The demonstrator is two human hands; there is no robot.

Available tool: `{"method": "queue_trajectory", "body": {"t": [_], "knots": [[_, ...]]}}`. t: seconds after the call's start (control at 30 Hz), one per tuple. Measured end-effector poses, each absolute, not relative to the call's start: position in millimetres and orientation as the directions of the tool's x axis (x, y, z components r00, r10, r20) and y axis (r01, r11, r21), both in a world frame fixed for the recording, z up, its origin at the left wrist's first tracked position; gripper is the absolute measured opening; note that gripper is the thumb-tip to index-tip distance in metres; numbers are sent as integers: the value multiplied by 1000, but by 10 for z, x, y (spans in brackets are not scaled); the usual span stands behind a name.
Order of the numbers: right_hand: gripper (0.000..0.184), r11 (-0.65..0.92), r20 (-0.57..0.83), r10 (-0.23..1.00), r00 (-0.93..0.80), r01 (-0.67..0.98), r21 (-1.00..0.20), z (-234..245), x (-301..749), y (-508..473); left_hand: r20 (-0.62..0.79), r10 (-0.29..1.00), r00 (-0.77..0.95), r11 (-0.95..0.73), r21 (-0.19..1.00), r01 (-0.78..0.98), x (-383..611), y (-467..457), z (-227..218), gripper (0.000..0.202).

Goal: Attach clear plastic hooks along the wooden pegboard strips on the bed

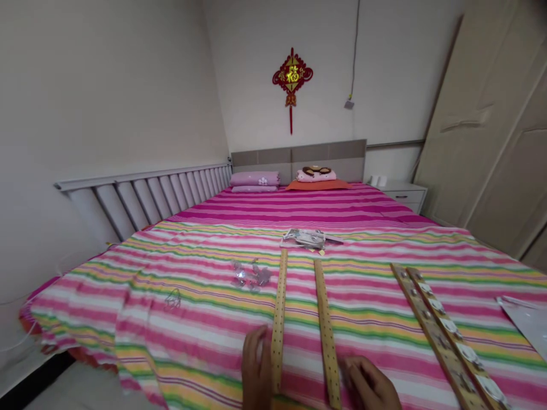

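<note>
Two pale wooden strips with rows of small holes lie lengthwise on the bed. My left hand point(256, 367) is just beside the near part of the left wooden strip point(279, 319), its fingers slightly bent and apart, a little blurred. Right of the right wooden strip point(327, 336), my right hand point(371, 384) has its fingers curled together close to the strip's edge. What they hold, if anything, is hidden. Further right lie two more wooden strips, one with metal pieces point(427, 316) along it and one with round white pieces point(450, 326).
Crumpled clear plastic bags point(252, 275) lie left of the strips. Beyond them is a packet point(306, 238) with small yellow bits near it. A thin wire tangle point(173, 299) rests at left, a clear plastic sheet point(527, 322) at right. A radiator point(149, 196) borders the bed.
</note>
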State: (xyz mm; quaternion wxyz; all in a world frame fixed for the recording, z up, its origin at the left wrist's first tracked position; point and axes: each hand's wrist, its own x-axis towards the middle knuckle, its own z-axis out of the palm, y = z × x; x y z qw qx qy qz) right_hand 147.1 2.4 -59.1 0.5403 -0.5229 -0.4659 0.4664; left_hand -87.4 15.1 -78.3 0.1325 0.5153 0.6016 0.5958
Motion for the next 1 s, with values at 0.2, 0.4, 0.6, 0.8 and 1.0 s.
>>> {"method": "queue_trajectory", "body": {"t": [0.2, 0.4, 0.6, 0.8, 1.0], "knots": [[37, 70, 57, 978, 202, -57, -996, -589, 1285, 326, 312, 875, -371, -146, 899, 412, -1163, 943, -272, 41], [35, 72, 55, 970, 236, -64, -995, -655, 1272, 402, 385, 850, -360, 17, 662, 749, -1287, 1445, -321, 31], [35, 64, 50, 974, 220, -59, -996, -672, 1303, 381, 376, 860, -344, 121, 504, 855, -1350, 1577, -405, 25], [37, 76, 72, 974, 214, -12, -997, -736, 1309, 394, 475, 824, -308, 60, 467, 882, -1346, 1568, -465, 18], [36, 92, 86, 975, 207, -17, -996, -780, 1325, 409, 448, 814, -370, -35, 674, 738, -1302, 1409, -459, 13]]}}
